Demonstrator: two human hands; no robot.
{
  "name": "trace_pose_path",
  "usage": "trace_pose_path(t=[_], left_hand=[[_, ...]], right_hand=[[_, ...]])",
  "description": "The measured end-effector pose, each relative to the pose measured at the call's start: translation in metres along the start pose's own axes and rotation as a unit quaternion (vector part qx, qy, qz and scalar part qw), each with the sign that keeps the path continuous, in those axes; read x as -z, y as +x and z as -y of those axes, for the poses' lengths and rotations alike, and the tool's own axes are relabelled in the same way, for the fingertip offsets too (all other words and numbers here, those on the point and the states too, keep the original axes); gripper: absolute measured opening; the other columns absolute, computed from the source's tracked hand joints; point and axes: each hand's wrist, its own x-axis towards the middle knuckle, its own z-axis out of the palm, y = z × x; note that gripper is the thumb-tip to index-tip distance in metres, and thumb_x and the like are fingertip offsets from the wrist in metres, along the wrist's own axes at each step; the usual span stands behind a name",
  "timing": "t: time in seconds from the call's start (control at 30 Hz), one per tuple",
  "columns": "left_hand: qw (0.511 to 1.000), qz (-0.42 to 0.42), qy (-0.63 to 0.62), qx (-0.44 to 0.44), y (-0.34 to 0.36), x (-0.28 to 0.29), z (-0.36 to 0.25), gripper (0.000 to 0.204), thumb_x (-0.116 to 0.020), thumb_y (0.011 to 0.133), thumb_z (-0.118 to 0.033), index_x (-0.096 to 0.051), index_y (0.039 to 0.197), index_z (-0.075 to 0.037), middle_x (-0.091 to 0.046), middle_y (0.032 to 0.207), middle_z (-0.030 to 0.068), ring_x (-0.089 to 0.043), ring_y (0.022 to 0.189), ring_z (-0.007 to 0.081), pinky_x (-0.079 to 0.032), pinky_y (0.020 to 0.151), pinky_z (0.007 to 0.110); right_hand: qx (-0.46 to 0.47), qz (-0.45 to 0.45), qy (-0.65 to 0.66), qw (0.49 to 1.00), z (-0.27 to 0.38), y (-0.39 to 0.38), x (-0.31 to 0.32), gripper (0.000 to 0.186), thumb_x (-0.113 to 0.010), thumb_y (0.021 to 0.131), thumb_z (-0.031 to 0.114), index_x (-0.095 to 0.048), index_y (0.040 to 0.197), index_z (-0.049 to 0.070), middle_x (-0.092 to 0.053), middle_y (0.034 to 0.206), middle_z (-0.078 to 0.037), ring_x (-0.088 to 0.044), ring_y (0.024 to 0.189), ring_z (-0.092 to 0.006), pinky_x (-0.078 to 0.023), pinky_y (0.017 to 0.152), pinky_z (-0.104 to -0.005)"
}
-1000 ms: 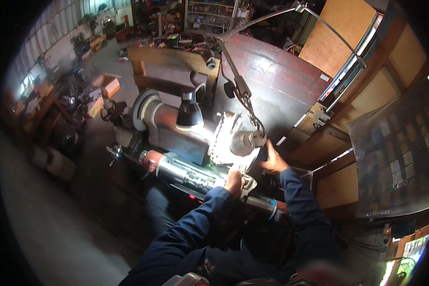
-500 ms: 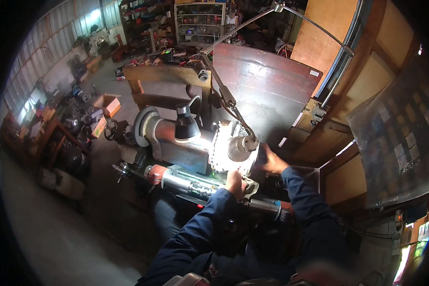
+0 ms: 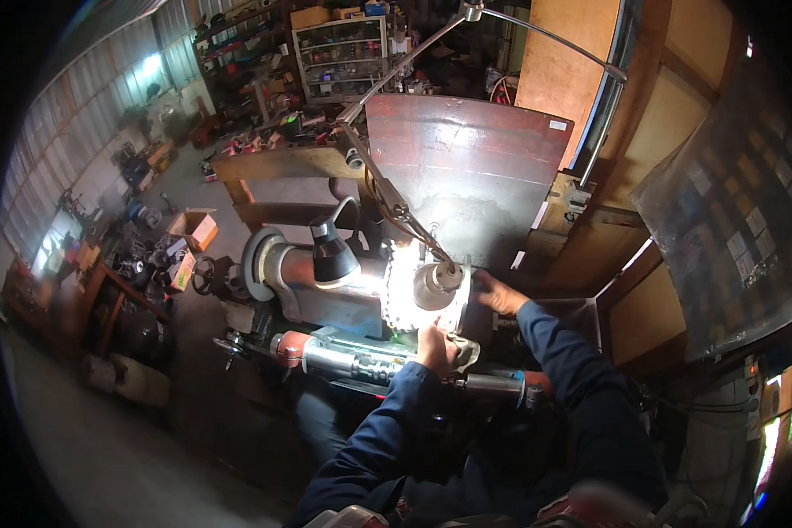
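Observation:
A metal machine with a thick horizontal body stands in front of me. At its right end a round metal part is so brightly lit that its details wash out. My left hand is closed at the part's near lower edge; what its fingers hold is hidden. Beside it hangs a crumpled greyish piece, perhaps a rag. On the part's right side, my right hand has its thumb up and its fingers curled toward the rim, their tips in shadow. A lamp head hangs over the part, between my hands.
A black cone-shaped lamp stands on the machine body. In front runs a metal cylinder with red ends. A jointed lamp arm crosses above. Behind are a reddish metal sheet and a wooden rail; cardboard boxes lie left.
The whole view has shifted and tilted slightly. My right hand is a little farther from the lit part's centre, with its thumb more visible. My left hand stays at the near edge.

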Motion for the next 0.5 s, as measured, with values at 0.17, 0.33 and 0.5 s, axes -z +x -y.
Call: trace_pose_path(t=[0.17, 0.33, 0.5], left_hand=[[0.997, 0.059, -0.036, 0.035, 0.057, 0.049, 0.024, 0.027, -0.033, 0.103, -0.025, -0.052, 0.108, -0.007, -0.055, 0.089, 0.0054, -0.056, 0.079, 0.021, -0.05, 0.08, 0.038], [0.996, 0.086, -0.031, 0.014, 0.153, 0.127, 0.072, 0.015, -0.042, 0.097, -0.016, -0.051, 0.087, -0.012, -0.039, 0.061, -0.0025, -0.048, 0.063, 0.018, -0.046, 0.091, 0.037], [0.739, 0.289, 0.495, -0.353, 0.204, 0.185, 0.086, 0.05, -0.027, 0.103, -0.033, -0.049, 0.124, 0.007, -0.06, 0.121, 0.0254, -0.063, 0.103, 0.0364, -0.05, 0.094, 0.048]], right_hand=[[0.011, 0.001, 0.096, 0.995, 0.035, -0.014, -0.003, 0.08, -0.066, 0.087, 0.053, -0.042, 0.14, -0.002, -0.061, 0.128, -0.02, -0.058, 0.117, -0.0318, -0.045, 0.102, -0.0393], [-0.207, 0.251, 0.382, 0.865, 0.005, -0.001, -0.017, 0.08, -0.053, 0.087, 0.072, -0.056, 0.13, 0.003, -0.068, 0.109, -0.014, -0.063, 0.109, -0.0255, -0.048, 0.094, -0.0364], [0.024, -0.016, 0.101, 0.994, -0.015, -0.001, -0.005, 0.092, -0.075, 0.079, 0.059, -0.044, 0.14, -0.002, -0.058, 0.131, -0.019, -0.056, 0.122, -0.0323, -0.044, 0.106, -0.0397]])
